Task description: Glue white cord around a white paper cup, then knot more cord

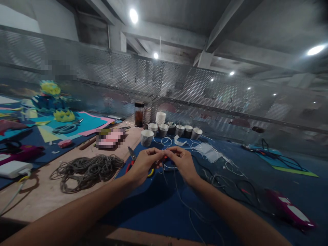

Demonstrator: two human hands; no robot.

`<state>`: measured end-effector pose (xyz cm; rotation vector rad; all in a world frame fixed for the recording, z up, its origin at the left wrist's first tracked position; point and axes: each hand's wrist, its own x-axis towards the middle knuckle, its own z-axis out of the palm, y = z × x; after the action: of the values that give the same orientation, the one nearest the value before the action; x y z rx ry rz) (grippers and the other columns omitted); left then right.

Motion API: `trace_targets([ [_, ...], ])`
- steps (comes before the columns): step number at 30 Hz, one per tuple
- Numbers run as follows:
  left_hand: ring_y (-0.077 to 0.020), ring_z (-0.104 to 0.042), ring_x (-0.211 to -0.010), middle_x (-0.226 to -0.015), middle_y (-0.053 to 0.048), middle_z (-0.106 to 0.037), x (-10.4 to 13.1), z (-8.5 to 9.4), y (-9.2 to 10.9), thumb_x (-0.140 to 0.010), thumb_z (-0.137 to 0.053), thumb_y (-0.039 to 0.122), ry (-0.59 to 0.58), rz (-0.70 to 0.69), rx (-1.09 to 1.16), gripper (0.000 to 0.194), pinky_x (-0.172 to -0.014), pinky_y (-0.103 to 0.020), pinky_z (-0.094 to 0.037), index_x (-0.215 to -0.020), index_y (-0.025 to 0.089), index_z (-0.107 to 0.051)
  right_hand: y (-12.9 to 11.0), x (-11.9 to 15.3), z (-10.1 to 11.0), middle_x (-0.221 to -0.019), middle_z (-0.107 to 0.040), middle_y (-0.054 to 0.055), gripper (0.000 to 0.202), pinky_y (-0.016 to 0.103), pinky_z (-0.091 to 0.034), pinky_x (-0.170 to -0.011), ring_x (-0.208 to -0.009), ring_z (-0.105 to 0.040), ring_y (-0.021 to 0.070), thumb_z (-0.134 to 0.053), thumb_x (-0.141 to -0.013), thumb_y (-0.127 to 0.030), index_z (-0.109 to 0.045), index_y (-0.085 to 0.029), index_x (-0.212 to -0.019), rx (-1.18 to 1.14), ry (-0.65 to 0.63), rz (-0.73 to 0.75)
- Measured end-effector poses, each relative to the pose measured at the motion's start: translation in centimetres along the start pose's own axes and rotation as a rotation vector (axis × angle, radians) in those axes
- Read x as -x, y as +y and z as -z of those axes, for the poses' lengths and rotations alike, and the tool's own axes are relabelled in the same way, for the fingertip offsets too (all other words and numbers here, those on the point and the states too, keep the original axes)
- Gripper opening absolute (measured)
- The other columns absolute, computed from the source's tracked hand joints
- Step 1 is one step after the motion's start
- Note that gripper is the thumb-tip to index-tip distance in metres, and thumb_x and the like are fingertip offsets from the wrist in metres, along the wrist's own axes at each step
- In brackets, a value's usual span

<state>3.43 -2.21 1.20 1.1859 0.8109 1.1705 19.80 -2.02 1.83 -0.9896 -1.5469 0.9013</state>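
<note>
My left hand (145, 162) and my right hand (181, 162) meet over the blue mat, thumbs and forefingers pinched together fingertip to fingertip. A thin grey cord (176, 184) hangs from between them and trails down the mat to the right. Something small and red-orange shows at the fingertips; its kind is too small to make out. Beneath my left hand lie scissors (132, 153), blades pointing away, their red and yellow handles partly covered by the hand. White cord loops (166, 140) lie just beyond my fingers.
Several small white cups (147, 137) stand behind my hands, beside a dark-lidded jar (138, 114). A bundle of grey-brown cord (89, 171) lies left. Coloured paper and teal-handled scissors (67, 127) are farther left. At right lies a purple device (289, 208) among black cables. A perforated metal screen (184, 89) closes the back.
</note>
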Motion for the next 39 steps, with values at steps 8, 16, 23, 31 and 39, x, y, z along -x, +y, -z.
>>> trace_targets([
  [8,-0.0098,-0.059,-0.064,-0.077,0.000,-0.064,0.1,-0.1,0.8,-0.074,-0.078,0.034,-0.058,0.021,0.023,0.023,-0.059,-0.021,-0.046,-0.086,0.017,-0.069,-1.1,-0.2,0.4,-0.076,-0.068,0.001,0.022,0.026,-0.046,-0.070,-0.071,-0.061,0.0142,-0.073,-0.077,-0.038,-0.068,-0.018,-0.084,-0.164,-0.030,-0.042],
  [16,-0.0186,-0.062,-0.100,-0.108,-0.008,-0.071,0.2,1.0,2.6,-0.085,-0.069,0.031,-0.217,-0.019,0.072,0.027,-0.089,-0.029,-0.048,-0.108,0.018,-0.072,-1.3,-0.2,0.9,-0.067,-0.056,-0.004,0.020,0.023,-0.023,-0.051,-0.053,-0.036,0.0065,-0.076,-0.076,-0.037,-0.070,-0.018,-0.081,-0.329,-0.275,-0.245],
  [23,-0.0223,-0.060,-0.113,-0.125,-0.008,-0.066,-0.3,1.6,2.1,-0.080,-0.074,0.024,-0.316,0.021,0.131,0.011,-0.098,-0.032,-0.043,-0.088,0.018,-0.076,-1.5,0.2,0.8,-0.065,-0.047,-0.004,0.022,0.025,-0.022,-0.054,-0.056,-0.032,0.0077,-0.078,-0.074,-0.038,-0.071,-0.017,-0.077,-0.383,-0.381,-0.324],
  [31,-0.0191,-0.061,-0.105,-0.119,-0.006,-0.066,-0.4,1.9,2.2,-0.074,-0.079,0.026,-0.279,0.075,0.116,0.012,-0.091,-0.028,-0.045,-0.074,0.016,-0.073,-1.5,0.0,1.2,-0.062,-0.042,-0.005,0.024,0.026,-0.020,-0.054,-0.056,-0.028,0.0082,-0.075,-0.077,-0.040,-0.070,-0.017,-0.076,-0.263,-0.398,-0.239],
  [39,-0.0162,-0.062,-0.094,-0.107,-0.005,-0.069,-0.6,1.8,2.0,-0.076,-0.077,0.028,-0.226,0.028,0.071,0.011,-0.087,-0.028,-0.047,-0.080,0.018,-0.075,-1.6,-0.1,1.1,-0.064,-0.048,-0.003,0.023,0.026,-0.023,-0.055,-0.058,-0.033,0.0090,-0.070,-0.080,-0.039,-0.072,-0.016,-0.081,-0.134,-0.352,-0.150],
])
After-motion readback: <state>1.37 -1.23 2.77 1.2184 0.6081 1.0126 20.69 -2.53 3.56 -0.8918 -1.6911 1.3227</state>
